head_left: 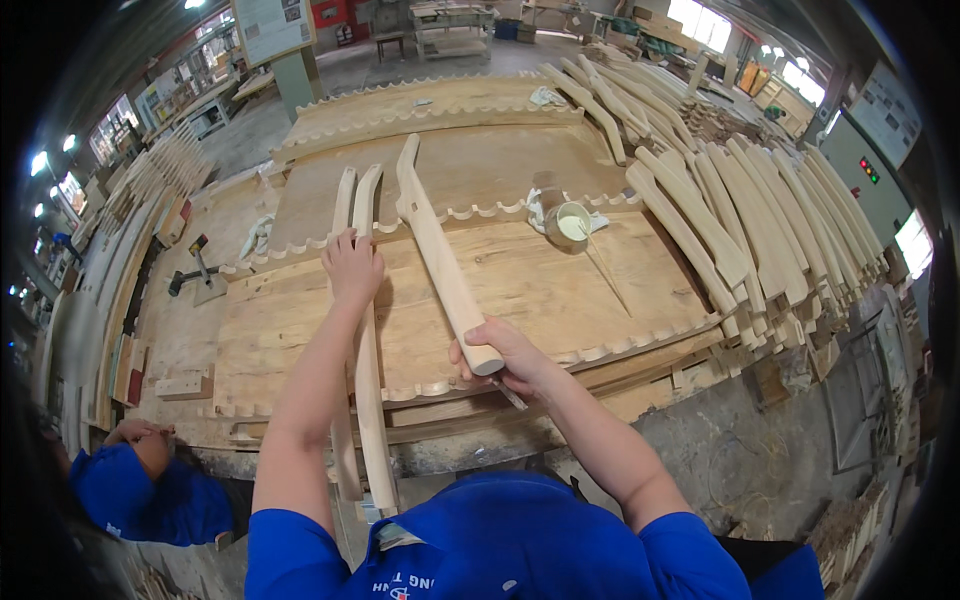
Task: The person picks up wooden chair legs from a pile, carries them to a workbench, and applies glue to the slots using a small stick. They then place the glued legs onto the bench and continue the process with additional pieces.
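My right hand [505, 358] grips the round near end of a long curved wooden leg [437, 255], which reaches away across the stacked panels. A thin dark tool sticks out under that hand. My left hand [352, 265] rests flat on two slim curved wooden pieces [366, 400] that lie side by side. These run from the scalloped panel edge down past the bench front. All lie on large wooden panels with scalloped edges [600, 352].
A small cup of pale glue [572, 222] on a rag, with a thin stick beside it, stands right of centre. Several curved wooden legs [760, 225] are stacked along the right. A clamp [200, 275] lies at left. Another person in blue [150, 485] crouches at lower left.
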### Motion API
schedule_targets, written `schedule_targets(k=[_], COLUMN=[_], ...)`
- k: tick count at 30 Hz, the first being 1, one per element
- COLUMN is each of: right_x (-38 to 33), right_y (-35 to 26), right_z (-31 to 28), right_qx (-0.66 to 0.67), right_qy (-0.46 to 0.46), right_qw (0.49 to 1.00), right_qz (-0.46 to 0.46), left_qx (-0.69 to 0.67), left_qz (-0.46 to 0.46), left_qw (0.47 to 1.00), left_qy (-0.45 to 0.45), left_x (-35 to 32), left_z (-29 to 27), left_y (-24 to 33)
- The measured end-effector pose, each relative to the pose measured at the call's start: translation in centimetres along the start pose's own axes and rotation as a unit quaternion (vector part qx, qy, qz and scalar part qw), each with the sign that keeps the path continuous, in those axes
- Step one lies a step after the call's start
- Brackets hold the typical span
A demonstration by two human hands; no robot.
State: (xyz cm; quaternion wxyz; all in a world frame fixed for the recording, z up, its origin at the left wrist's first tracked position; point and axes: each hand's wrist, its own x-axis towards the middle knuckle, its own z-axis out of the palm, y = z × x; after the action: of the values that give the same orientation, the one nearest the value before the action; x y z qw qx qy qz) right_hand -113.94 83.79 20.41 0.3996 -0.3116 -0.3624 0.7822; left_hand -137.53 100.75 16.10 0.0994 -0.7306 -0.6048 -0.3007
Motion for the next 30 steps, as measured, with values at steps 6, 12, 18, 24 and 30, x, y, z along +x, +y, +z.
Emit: schedule_targets(k=[6,12,18,24,30], right_x=[-1.2,-4.2,-7.8,-7.9,-3.9], right_y=[-2.2,-4.7,-5.0,-5.1,-5.8], right_z=[-2.3,-2.8,-9.0,-16.0,-18.1], right_qx=[-0.146,-0.265,-0.014,0.115,-0.173], right_qy=[-0.043,-0.060,0.038,0.154,0.190], right_qw=[0.986,0.961,0.997,0.959,0.905], right_qz=[0.060,0.046,-0.066,-0.210,-0.340], left_qx=[-0.446,-0.730,-0.734,-0.429,-0.279], left_qz=[-0.238,-0.454,-0.449,-0.411,-0.356], left_qw=[0.846,0.405,0.462,0.765,0.870], left_qy=[-0.170,-0.311,-0.215,-0.248,-0.198], left_x=[-3.5,-8.0,-13.1,-22.3,-25.6], left_z=[-3.3,-8.2,-9.1,-16.5,-18.5], left_y=[8.5,15.8,16.6,19.0,21.8])
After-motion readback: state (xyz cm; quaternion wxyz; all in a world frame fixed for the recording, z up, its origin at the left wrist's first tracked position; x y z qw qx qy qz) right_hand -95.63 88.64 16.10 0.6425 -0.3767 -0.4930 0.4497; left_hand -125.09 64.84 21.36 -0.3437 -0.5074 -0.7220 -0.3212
